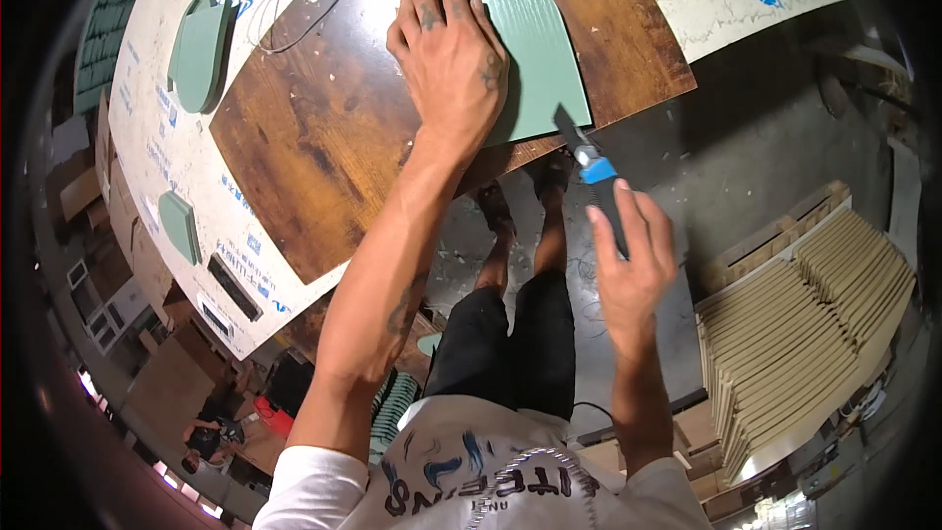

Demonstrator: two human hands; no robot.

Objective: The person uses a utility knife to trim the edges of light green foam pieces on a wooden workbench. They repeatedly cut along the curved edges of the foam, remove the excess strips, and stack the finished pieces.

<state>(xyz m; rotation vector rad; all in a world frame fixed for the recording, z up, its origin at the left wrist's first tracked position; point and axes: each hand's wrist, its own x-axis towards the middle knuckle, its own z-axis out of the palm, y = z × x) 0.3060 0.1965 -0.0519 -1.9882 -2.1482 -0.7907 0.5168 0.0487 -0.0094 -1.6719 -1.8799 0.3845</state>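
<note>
A pale green panel (pixel 535 49) with a rounded far end lies on the brown wood-grain board, near its front edge. My left hand (pixel 451 64) bears down on the panel's left side, knuckles up, with its fingers bent toward the far end; the fingertips are partly hidden. In my right hand (pixel 636 250) is a black utility knife (pixel 603 186) with a blue collar, my fingers wrapped round its handle. Its dark blade points up and left and overlaps the panel's near right corner in view; whether it touches cannot be made out.
Beneath the brown board (pixel 294 137) is a white printed sheet (pixel 147 49). Several green pieces (pixel 201 54) and a dark bar (pixel 234 287) lie at the left, a thin wire (pixel 309 29) farther up. Stacked beige panels (pixel 814 324) stand on the floor at right. Another person (pixel 208 437) is at lower left.
</note>
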